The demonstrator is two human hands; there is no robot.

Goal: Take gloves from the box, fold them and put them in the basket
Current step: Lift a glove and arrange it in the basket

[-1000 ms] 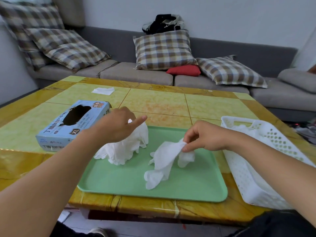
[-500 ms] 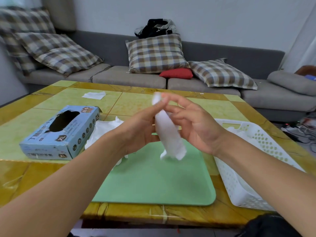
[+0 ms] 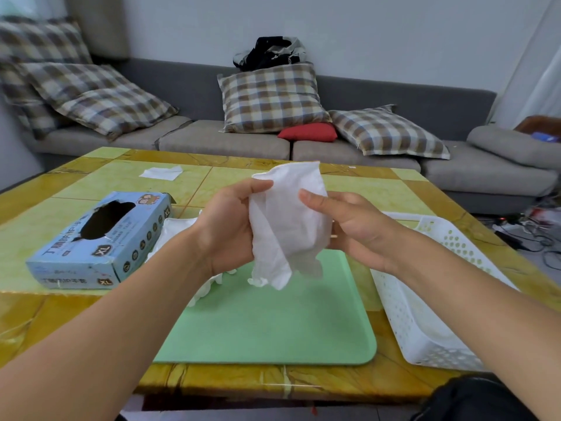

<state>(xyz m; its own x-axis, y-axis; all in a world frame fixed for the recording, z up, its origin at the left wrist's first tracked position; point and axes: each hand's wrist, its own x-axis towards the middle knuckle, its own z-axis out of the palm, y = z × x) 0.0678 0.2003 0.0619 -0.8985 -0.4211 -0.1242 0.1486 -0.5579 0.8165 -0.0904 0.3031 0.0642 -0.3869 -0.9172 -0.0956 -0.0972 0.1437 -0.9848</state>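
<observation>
Both hands hold one white glove (image 3: 288,220) up in the air above the green tray (image 3: 273,326). My left hand (image 3: 230,226) grips its left edge, thumb on top. My right hand (image 3: 355,226) holds its right side with the thumb pressed on the front. The glove's fingers hang down. A heap of white gloves (image 3: 173,235) lies behind my left forearm, between the tray and the blue glove box (image 3: 100,241). The white perforated basket (image 3: 437,302) stands at the right, with white material inside.
A loose white sheet (image 3: 161,172) lies far back on the yellow-green tiled table (image 3: 236,183). A grey sofa with checked cushions (image 3: 273,98) runs behind the table. Cables lie on the floor at the far right (image 3: 528,232).
The glove was lifted off the tray by my right hand, my left hand left the heap and joined it. The glove is now spread wider between both hands.
</observation>
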